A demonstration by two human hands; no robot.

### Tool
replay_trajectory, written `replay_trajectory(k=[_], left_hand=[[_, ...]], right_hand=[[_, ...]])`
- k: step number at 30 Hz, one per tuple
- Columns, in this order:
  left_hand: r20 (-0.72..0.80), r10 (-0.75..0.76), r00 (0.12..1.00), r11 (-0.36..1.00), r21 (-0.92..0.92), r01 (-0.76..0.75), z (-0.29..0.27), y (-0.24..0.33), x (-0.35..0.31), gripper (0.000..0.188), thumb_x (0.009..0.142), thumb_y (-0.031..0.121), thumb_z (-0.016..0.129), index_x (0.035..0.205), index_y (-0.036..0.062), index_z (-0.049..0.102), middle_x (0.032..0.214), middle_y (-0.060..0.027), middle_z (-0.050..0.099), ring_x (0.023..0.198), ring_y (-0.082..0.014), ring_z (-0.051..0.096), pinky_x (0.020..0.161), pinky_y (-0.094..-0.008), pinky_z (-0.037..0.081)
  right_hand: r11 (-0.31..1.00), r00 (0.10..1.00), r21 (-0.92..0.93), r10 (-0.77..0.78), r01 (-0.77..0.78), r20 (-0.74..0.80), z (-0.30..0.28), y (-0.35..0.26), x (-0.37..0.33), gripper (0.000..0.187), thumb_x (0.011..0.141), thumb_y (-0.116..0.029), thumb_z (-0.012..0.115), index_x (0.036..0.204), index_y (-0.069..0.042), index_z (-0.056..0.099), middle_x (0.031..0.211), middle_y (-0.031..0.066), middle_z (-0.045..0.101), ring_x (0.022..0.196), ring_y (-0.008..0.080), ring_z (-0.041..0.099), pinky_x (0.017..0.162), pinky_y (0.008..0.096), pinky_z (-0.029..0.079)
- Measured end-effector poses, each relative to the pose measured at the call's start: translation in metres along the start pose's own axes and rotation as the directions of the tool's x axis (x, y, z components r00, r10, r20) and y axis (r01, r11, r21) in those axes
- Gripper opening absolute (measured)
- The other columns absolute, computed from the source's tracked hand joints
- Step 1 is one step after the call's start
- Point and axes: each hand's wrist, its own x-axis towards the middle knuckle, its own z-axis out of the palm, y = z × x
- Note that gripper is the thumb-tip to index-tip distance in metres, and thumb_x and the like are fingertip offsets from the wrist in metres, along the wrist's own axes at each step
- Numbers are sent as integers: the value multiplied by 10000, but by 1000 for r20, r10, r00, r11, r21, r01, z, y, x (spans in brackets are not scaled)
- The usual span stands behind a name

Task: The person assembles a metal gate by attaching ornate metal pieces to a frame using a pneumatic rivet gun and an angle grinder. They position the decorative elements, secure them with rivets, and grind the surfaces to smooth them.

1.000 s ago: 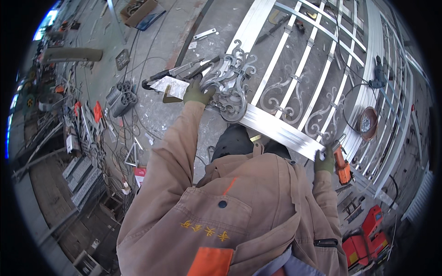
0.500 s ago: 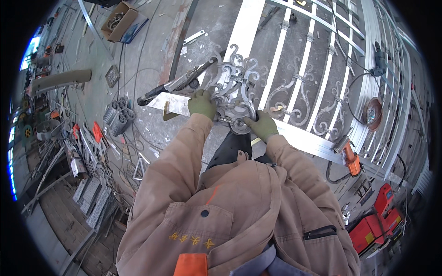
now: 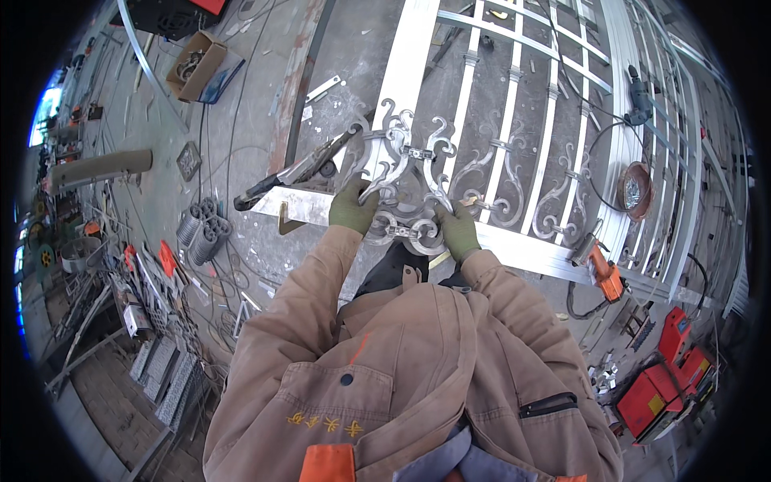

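The brown-sleeved left forearm (image 3: pixel 316 277) and right forearm (image 3: pixel 510 293) slant forward and inward. The green-gloved left hand (image 3: pixel 351 208) sits slightly farther forward than the matching right hand (image 3: pixel 457 231), both apart, fingers curled.

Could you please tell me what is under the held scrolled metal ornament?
Through gaps in the scrolled metal ornament, parts of the silver frame rail and grey surface show. What it, the left hand and the right hand cover is hidden.

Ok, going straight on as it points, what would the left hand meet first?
The left hand would probably meet the curled bars of the grey scrollwork it grips; depth is unclear.
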Motion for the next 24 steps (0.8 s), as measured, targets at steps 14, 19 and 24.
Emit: replay_trajectory(k=[14, 19, 24], left_hand=[[417, -203, 886, 681, -590, 434, -10, 70, 21, 902, 1068, 648, 764, 1756, 115, 527, 1742, -146, 554, 1502, -315, 649, 1103, -529, 618], [529, -101, 843, 621, -628, 469, 41, 65, 27, 398, 1131, 372, 818, 1360, 50, 768, 1092, -59, 810, 886, -152, 765, 708, -335, 602], [378, -175, 909, 580, -706, 406, 59, 112, 12, 436, 1166, 353, 780, 1470, 42, 767, 1039, -54, 819, 764, -160, 707, 699, -326, 558]], right_hand=[[879, 998, 473, -24, 52, -64, -80, -56, -27, 214, 1146, -168, 770, 1308, -27, 772, 962, 11, 735, 813, 101, 666, 728, 282, 541], [806, 997, 587, -60, 76, -46, -119, -45, -24, 256, 1167, -181, 767, 1358, -10, 771, 1011, 42, 789, 865, 132, 741, 770, 298, 601], [896, 974, 396, -135, 199, -184, -145, -42, -36, 385, 1169, -207, 767, 1463, 41, 740, 1212, 121, 863, 1045, 191, 813, 934, 323, 639]])
